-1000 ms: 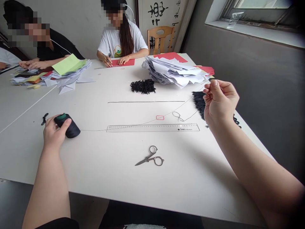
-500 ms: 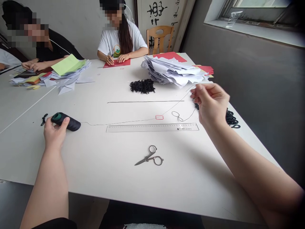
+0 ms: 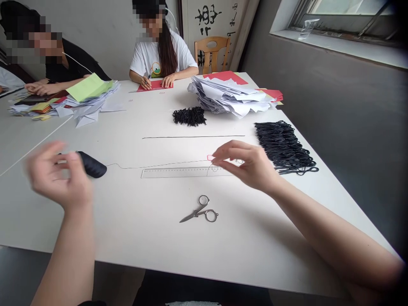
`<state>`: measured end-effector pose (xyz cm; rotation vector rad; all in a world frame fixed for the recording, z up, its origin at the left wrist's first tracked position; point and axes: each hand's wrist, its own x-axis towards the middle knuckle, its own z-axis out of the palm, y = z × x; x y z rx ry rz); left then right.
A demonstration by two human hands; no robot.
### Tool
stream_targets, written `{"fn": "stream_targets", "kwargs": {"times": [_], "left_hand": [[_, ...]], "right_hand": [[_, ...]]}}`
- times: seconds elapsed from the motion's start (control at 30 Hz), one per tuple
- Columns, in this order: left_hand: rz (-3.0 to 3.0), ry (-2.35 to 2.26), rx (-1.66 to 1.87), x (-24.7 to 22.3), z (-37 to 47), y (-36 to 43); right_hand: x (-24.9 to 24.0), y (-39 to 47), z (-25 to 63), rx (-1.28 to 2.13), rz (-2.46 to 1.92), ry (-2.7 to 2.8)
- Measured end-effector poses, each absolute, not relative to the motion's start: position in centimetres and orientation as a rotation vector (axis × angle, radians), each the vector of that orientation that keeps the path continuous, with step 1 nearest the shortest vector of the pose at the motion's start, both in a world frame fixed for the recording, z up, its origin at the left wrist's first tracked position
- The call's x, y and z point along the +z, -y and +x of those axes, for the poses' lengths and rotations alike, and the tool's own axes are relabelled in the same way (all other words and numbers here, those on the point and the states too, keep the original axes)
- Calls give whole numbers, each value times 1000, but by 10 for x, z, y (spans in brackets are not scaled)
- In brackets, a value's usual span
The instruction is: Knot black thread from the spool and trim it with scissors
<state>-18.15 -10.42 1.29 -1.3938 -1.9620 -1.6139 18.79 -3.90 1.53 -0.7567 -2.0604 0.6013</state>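
My left hand (image 3: 60, 176), blurred by motion, is lifted just left of a black thread spool (image 3: 93, 165) lying on its side; its fingers are apart and hold nothing. Thin black thread (image 3: 153, 165) runs from the spool to the right across the table. My right hand (image 3: 247, 163) pinches the thread between thumb and fingertips, and a short end hangs below. Under that hand lies a clear ruler (image 3: 172, 173), its right part hidden. A small red outlined rectangle (image 3: 209, 157) shows at the fingertips. Nearer me rest silver scissors (image 3: 197, 213) with open blades.
A straight black cord (image 3: 191, 137) lies beyond the ruler. Bundles of black loops (image 3: 283, 144) sit right, and a smaller black bundle (image 3: 189, 116) farther back. Paper stacks (image 3: 229, 97) stand at the back. Two people sit across the white table (image 3: 143, 255).
My left hand has let go of the spool and risen to its left. My right hand has moved left and toward me with the thread, uncovering the black loops.
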Motion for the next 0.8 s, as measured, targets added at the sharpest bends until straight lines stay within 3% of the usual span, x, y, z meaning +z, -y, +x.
{"fn": "stream_targets", "kwargs": {"times": [0.1, 0.17, 0.27, 0.47, 0.63, 0.8], "left_hand": [[-2236, 2229, -1712, 27, -105, 105], [-2990, 2538, -1362, 28, -65, 100], [-3406, 2562, -1162, 20, -38, 87], [-3194, 2903, -936, -3, -51, 74], [-3071, 2814, -769, -3, -63, 73], [-2322, 2580, -775, 1, -94, 59]], "right_hand": [[6, 50, 176, 422, -670, 2173], [-4, 56, 168, 367, -645, 2205], [-18, 60, 163, 371, -654, 2212], [-37, 59, 160, 473, -599, 2304], [-24, 42, 170, 614, -639, 2383], [-9, -12, 226, 539, -1060, 2423]]}}
